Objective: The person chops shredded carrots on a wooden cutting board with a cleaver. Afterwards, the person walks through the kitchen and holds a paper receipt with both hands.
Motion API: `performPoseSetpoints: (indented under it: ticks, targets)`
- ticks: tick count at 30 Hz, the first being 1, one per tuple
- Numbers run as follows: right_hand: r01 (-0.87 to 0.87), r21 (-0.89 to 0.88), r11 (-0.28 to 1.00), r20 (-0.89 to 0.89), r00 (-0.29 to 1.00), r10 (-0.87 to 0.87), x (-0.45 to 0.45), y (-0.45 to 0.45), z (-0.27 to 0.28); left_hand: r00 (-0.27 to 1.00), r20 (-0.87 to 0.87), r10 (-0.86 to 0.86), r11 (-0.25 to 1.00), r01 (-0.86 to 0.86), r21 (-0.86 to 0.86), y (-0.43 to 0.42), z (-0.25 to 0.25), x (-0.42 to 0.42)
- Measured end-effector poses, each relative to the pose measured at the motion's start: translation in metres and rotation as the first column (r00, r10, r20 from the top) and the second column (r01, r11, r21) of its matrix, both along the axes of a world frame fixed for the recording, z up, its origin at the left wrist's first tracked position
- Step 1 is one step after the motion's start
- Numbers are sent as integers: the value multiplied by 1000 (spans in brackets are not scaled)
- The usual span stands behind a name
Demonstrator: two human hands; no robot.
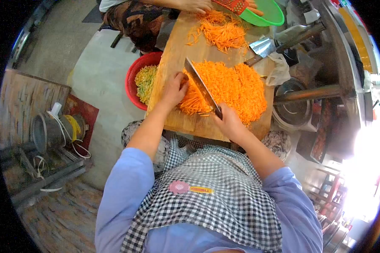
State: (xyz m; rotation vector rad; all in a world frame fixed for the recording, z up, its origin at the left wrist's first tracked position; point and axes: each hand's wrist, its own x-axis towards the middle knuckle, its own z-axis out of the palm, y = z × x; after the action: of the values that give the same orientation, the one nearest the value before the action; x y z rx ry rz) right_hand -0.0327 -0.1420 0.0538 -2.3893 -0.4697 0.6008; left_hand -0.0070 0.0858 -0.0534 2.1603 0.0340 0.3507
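A red basin (130, 86) left of the upper centre holds chopped yellow and green pieces (146, 82), part of its rim hidden by the wooden board (178, 54). At the top right, a green basin (271, 13) tilts near a co-worker's hand (253, 7); its contents cannot be made out.

At the centre of the frame, a knife (202, 87) slants across the orange heap, its handle in the closed grip of the person's right hand (228, 120). The left hand (175, 89) sits just left of the blade, fingers curled over orange strips (191, 103); whether they pinch any cannot be told. Finely chopped orange bits (242, 90) spread right of the blade, between it and the board's right edge.

Farther up the board lies a looser pile of orange shreds (223, 34), the co-worker's other hand (196, 6) at its upper edge. A crumpled plastic bag (278, 71) sits by the board's right edge, beside a brown handle (253, 60). A wooden bar (310, 93) crosses in front of a round vessel (292, 111) at right. A metal drum (41, 133) with a yellow cord (75, 127) stands at far left.
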Motion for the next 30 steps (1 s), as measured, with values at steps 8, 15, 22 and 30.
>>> performPoseSetpoints:
  ticks: [8,15,22,30]
  targets:
    - [-44,-68,997,-72,997,39,13,18,-6,998,65,-24,992,15,125,0,3,0]
    - [55,43,998,-39,998,-53,15,30,-32,992,126,-18,997,8,83,1,-6,-2]
    - [-1,-38,999,-23,1000,0,-2,10,9,987,144,77,996,-70,-49,-5,-7,-8]
    - [-18,-22,1000,-45,999,17,6,22,-14,999,24,32,996,-34,81,-2,6,-10]
